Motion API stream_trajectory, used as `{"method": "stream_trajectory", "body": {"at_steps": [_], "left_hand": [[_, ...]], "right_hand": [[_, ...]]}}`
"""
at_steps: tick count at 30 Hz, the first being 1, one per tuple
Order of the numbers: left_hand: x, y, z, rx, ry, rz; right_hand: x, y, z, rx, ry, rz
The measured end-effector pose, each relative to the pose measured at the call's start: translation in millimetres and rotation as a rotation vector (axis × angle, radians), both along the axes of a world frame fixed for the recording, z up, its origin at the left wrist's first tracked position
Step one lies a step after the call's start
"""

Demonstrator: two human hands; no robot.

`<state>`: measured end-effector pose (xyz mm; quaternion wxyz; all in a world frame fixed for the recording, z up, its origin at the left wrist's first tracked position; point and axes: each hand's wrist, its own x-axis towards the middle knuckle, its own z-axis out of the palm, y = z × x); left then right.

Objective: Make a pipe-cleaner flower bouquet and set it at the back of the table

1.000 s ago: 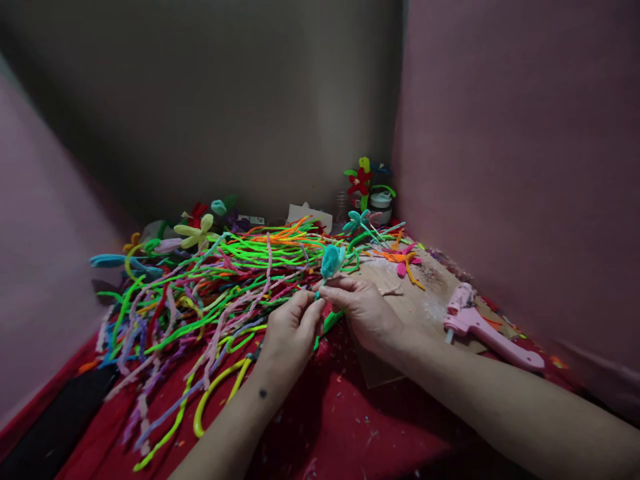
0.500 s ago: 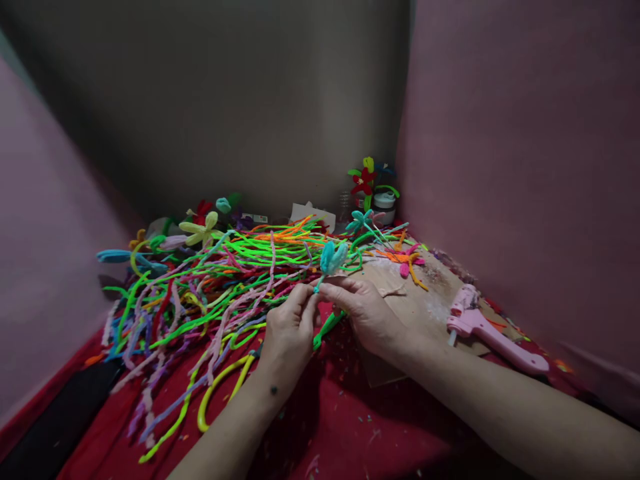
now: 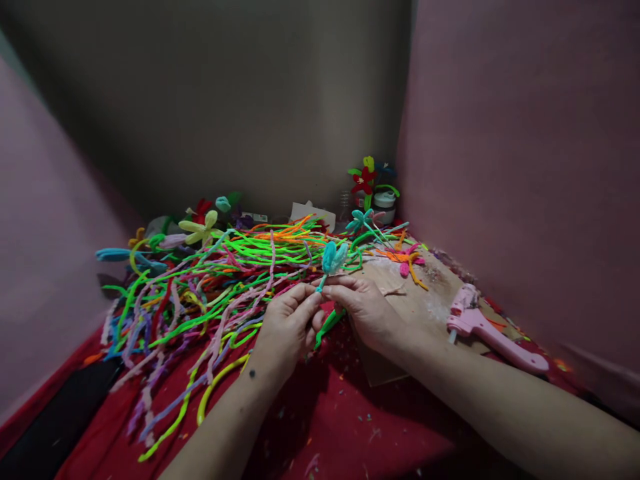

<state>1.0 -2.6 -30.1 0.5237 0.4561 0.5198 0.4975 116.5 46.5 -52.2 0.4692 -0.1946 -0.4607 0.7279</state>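
Note:
A small teal pipe-cleaner flower (image 3: 332,257) stands upright between my two hands over the red cloth. My right hand (image 3: 367,311) pinches its stem just below the petals. My left hand (image 3: 286,325) grips the stem lower down, fingertips meeting the right hand's. A green pipe cleaner (image 3: 327,326) runs down from under the hands. To the left, touching my left hand, spreads a big tangle of loose pipe cleaners (image 3: 210,280) in green, pink, orange and purple.
A pink glue gun (image 3: 487,330) lies on a cardboard sheet (image 3: 420,300) at right. Finished flowers (image 3: 367,177) stand in a jar in the back corner; more flowers (image 3: 200,227) lie behind the pile. Pink walls close in left and right. A dark strip (image 3: 55,420) lies bottom left.
My left hand has slid slightly toward me along the stem and closed tighter. The teal flower stays in nearly the same spot. The view has barely shifted.

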Motion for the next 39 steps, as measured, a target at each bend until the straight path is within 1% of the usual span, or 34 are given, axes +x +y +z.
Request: {"method": "stream_trajectory", "body": {"at_steps": [7, 13, 18, 21, 24, 27, 30, 32, 34, 36, 39], "left_hand": [[-2, 0, 0.0, -0.008, -0.099, -0.055], [-6, 2, -2.1, -0.013, -0.189, -0.119], [-9, 2, -2.6, -0.015, -0.197, -0.151], [-9, 2, -2.4, 0.0, -0.192, -0.172], [-8, 2, -2.0, 0.004, -0.196, -0.192], [-8, 1, -1.1, 0.004, -0.205, -0.204], [-8, 0, 0.1, 0.011, -0.209, -0.221], [-7, -1, 0.7, 0.012, -0.172, -0.226], [-5, -1, 0.3, 0.02, -0.074, -0.197], [-2, 0, -1.7, 0.051, 0.069, -0.125], [2, 0, -7.8, 0.216, 0.311, 0.037]], "right_hand": [[2, 1, 0.2, 0.05, -0.036, -0.066], [2, 1, 1.3, 0.042, -0.013, -0.019], [1, 1, 1.8, 0.01, 0.02, 0.017], [2, 0, 3.7, 0.002, 0.026, 0.012], [4, -1, 6.5, 0.052, 0.011, -0.011], [6, -2, 9.1, 0.097, -0.024, -0.065], [6, -3, 11.2, 0.104, -0.023, -0.099], [5, -4, 11.6, 0.086, -0.006, -0.097], [5, -4, 10.6, 0.061, -0.005, -0.084], [4, -4, 8.4, 0.036, -0.013, -0.086], [4, -2, 4.9, 0.041, -0.021, -0.121]]}}
